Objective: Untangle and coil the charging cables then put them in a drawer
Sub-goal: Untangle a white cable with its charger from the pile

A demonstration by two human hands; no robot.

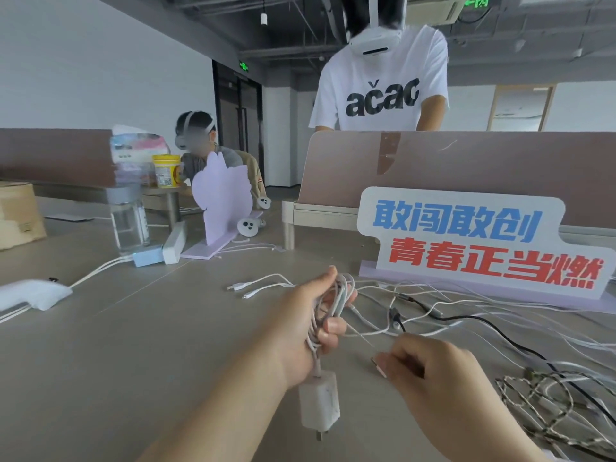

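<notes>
Head view: nearest, a white charger brick (320,405) hangs plug-down from the coil of white cable (340,295), which the left hand (308,328) grips with fingers curled round the loops, above the table (166,328). Just right of it the right hand (433,371) pinches a small connector (379,365) at the end of a thin strand that runs back up toward the coil. The hanging brick's weight could drag loops out of the fist if the grip loosens. A sharp pull on the pinched end could tighten a knot rather than free it, since I cannot tell where that strand crosses the others. At near right lies a braided cable (540,405), and beyond it a black cable (473,317) threads through the loose white cables (450,291) spread on the table. Winding on more slack may snag these and haul them along. Farther off, they run against the base of the standing sign (466,241), which a hard tug might shift. No drawer is in view.
</notes>
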